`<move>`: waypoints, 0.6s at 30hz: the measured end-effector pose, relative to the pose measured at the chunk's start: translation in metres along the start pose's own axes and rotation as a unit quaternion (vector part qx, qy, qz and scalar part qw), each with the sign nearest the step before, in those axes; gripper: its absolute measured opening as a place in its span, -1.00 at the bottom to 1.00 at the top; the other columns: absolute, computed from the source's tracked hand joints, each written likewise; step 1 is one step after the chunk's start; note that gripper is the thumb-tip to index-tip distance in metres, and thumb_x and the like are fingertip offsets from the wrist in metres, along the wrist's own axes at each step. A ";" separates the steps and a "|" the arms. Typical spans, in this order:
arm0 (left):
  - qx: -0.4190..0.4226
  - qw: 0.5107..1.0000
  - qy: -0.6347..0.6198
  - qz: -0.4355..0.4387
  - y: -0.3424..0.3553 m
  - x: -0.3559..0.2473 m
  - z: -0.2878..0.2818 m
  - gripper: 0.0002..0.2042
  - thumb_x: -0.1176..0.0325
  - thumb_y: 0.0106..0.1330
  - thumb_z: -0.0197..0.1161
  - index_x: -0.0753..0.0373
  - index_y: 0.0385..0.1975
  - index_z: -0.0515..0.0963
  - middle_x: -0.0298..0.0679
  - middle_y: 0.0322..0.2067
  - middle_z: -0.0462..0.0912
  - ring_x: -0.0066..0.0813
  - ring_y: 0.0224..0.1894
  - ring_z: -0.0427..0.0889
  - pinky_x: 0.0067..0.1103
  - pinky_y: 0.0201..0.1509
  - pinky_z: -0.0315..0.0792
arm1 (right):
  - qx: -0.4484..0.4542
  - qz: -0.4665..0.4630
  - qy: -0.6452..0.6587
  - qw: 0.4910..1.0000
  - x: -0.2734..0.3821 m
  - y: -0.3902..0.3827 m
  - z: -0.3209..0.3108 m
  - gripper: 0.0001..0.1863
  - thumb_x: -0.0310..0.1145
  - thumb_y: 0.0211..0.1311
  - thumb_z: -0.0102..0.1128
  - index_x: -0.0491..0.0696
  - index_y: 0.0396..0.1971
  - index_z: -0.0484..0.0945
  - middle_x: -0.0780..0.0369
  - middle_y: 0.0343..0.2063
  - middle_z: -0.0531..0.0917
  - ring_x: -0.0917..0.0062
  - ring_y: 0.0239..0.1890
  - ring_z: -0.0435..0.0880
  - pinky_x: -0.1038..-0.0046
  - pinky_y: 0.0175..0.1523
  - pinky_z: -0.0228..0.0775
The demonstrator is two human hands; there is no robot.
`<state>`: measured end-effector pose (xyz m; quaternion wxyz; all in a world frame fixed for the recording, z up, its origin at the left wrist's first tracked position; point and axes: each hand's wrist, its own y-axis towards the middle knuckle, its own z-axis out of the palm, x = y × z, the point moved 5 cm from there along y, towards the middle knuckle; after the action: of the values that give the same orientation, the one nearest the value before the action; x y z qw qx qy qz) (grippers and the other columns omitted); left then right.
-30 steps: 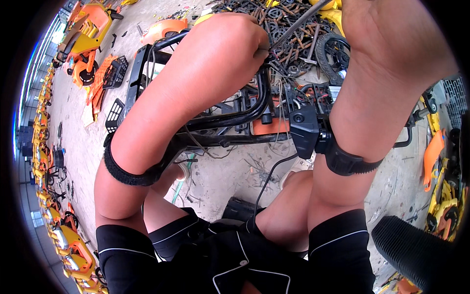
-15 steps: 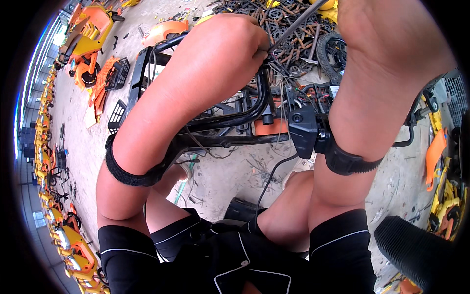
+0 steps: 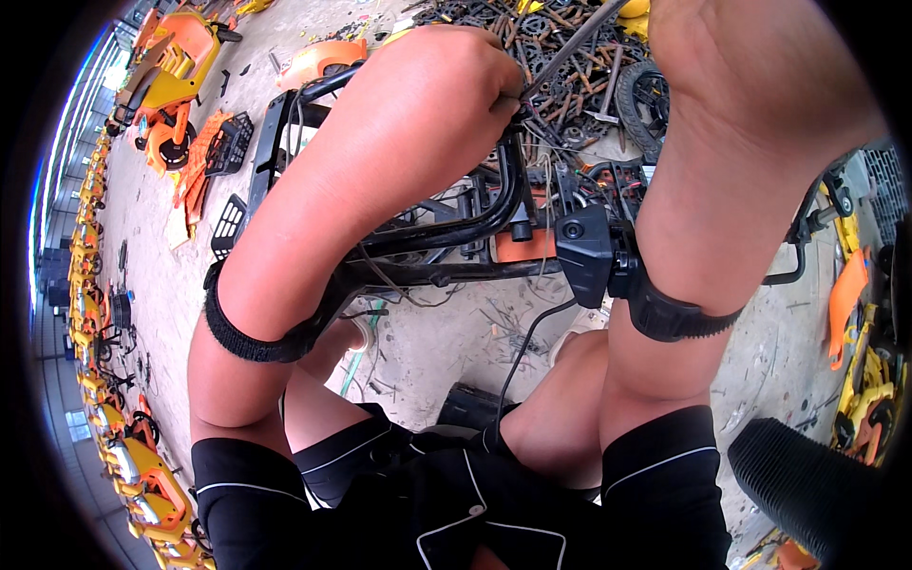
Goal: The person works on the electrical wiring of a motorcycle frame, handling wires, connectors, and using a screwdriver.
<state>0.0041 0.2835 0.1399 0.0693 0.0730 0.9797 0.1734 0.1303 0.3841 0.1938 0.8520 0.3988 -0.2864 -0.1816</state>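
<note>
My left hand (image 3: 446,81) is closed in a fist above the black tubular vehicle frame (image 3: 503,204). From its finger side a thin grey rod or cable (image 3: 575,47) slants up to the right, toward my right hand. I cannot tell whether it is stiff. My right hand (image 3: 760,66) is raised at the upper right; its palm and wrist show, while its fingers lie beyond the picture's edge. Below my fist, wires (image 3: 548,185) hang among the frame tubes, beside an orange panel (image 3: 525,245).
Behind the frame lies a heap of rusty metal parts (image 3: 546,38), with a hammer (image 3: 608,95) and a small wheel (image 3: 646,109). Yellow scooters (image 3: 176,62) stand at the left. A black basket (image 3: 230,144) sits near them. Orange and yellow panels (image 3: 845,304) lie at the right.
The rod or cable has swung slightly to the left at its upper end, and my right hand has shifted a little. My left fist stays almost in place.
</note>
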 end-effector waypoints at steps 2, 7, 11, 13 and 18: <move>0.001 1.000 -0.001 -0.001 0.000 0.000 0.000 -0.87 0.44 0.08 0.27 0.36 -0.42 0.62 -0.06 -0.46 0.56 -0.03 -0.34 0.57 -0.32 -0.23 0.44 | 0.001 0.000 -0.001 1.000 0.000 0.000 0.000 -0.48 0.12 0.44 -0.26 -0.07 -0.39 0.39 0.45 -0.75 0.16 0.80 -0.77 0.13 0.74 -0.69 -0.06; -0.001 1.000 0.003 -0.004 -0.001 0.001 0.002 -0.87 0.44 0.08 0.27 0.36 -0.42 0.61 -0.05 -0.46 0.56 -0.02 -0.34 0.56 -0.32 -0.23 0.43 | 0.004 0.002 -0.001 1.000 -0.001 -0.005 0.001 -0.48 0.12 0.44 -0.25 -0.06 -0.39 0.39 0.45 -0.75 0.16 0.80 -0.77 0.13 0.73 -0.69 -0.06; 0.002 1.000 0.012 -0.008 -0.001 0.000 0.001 -0.87 0.44 0.07 0.27 0.37 -0.43 0.61 -0.05 -0.46 0.55 -0.02 -0.34 0.56 -0.32 -0.23 0.43 | 0.006 0.005 -0.003 1.000 0.000 -0.005 0.002 -0.48 0.12 0.44 -0.25 -0.06 -0.39 0.38 0.45 -0.75 0.16 0.80 -0.77 0.13 0.73 -0.69 -0.06; 0.004 1.000 0.012 -0.013 -0.002 0.001 0.001 -0.87 0.44 0.07 0.27 0.37 -0.43 0.61 -0.05 -0.47 0.56 -0.02 -0.34 0.56 -0.32 -0.23 0.43 | 0.006 0.007 -0.001 1.000 0.000 -0.006 0.004 -0.48 0.13 0.44 -0.25 -0.06 -0.40 0.38 0.45 -0.75 0.15 0.80 -0.77 0.13 0.73 -0.68 -0.06; 0.020 0.999 -0.003 -0.024 0.004 -0.001 0.001 -0.86 0.44 0.07 0.27 0.36 -0.43 0.62 -0.05 -0.46 0.57 -0.02 -0.34 0.57 -0.33 -0.22 0.44 | 0.010 0.008 -0.012 1.000 0.008 -0.004 0.006 -0.48 0.13 0.43 -0.24 -0.06 -0.40 0.38 0.45 -0.76 0.15 0.80 -0.76 0.13 0.73 -0.68 -0.06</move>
<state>0.0055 0.2874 0.1403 0.0750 0.0515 0.9843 0.1515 0.1324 0.3743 0.1962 0.8458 0.4028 -0.3017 -0.1770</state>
